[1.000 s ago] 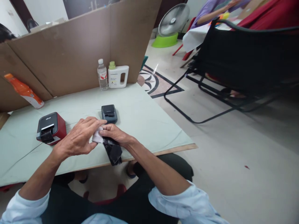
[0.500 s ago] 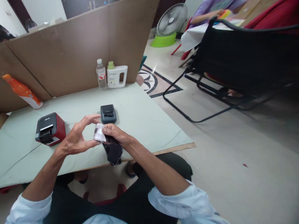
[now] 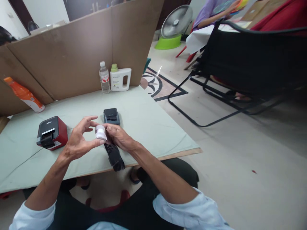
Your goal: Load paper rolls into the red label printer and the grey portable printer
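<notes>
My left hand [image 3: 78, 140] pinches a small white paper roll [image 3: 100, 132] between thumb and fingertips, just above the pale green table [image 3: 148, 127]. My right hand [image 3: 120, 137] grips the other side of the roll together with a black plastic wrapper [image 3: 114, 156] that hangs down from it over the table's front edge. A small dark label printer [image 3: 111, 116] lies just behind my hands. A red and black printer [image 3: 51, 132] stands to the left of my left hand.
A water bottle [image 3: 104, 77] and a white jug [image 3: 120, 79] stand against the cardboard screen [image 3: 72, 54] at the back. An orange bottle [image 3: 22, 94] leans at the far left. A black chair [image 3: 251, 64], a fan [image 3: 176, 22] and another person's arm [image 3: 211, 14] are to the right.
The white roll has come further out of the black wrapper and turned. My left fingers opened from covering it to a pinch, and the wrapper now hangs lower.
</notes>
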`<state>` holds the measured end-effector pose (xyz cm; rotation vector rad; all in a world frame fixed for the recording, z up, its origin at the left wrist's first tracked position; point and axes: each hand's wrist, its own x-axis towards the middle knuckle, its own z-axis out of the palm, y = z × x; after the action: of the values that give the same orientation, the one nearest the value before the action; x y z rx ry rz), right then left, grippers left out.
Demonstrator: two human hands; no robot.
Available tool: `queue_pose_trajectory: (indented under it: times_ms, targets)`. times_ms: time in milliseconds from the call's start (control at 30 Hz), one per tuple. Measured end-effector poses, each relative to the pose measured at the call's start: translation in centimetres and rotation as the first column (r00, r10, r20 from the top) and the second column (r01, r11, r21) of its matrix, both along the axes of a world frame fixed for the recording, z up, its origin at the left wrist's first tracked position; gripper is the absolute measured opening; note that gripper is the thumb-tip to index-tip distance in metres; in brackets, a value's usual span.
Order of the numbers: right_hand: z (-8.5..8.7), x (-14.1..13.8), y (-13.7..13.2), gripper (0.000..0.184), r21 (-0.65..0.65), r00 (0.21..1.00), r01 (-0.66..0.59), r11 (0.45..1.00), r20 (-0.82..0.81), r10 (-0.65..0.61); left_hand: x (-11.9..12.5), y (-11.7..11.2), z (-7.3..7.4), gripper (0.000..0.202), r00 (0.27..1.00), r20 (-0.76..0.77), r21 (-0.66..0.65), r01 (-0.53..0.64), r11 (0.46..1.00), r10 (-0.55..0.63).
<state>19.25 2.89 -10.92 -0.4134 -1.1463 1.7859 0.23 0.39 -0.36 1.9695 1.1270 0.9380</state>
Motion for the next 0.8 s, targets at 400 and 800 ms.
queue_pose_trajectory:
  times_ms: [400, 800]
  targets:
    - [0.5, -0.6, -0.8, 0.030, 0.480, 0.906, 0.237, 0.845, 0.205, -0.370, -1.2, 0.9, -2.4, 0.073, 0.985, -0.018, -0.292, -0.168, 0.941, 0.170]
    - [-0.8, -1.3, -0.7, 0.062, -0.181, 0.967, -0.246, 0.952, 0.023, 0.254, -2.2, 0.2, 0.5, 0.067, 0.909, -0.296, 0.013, 0.312, 0.950, -0.295]
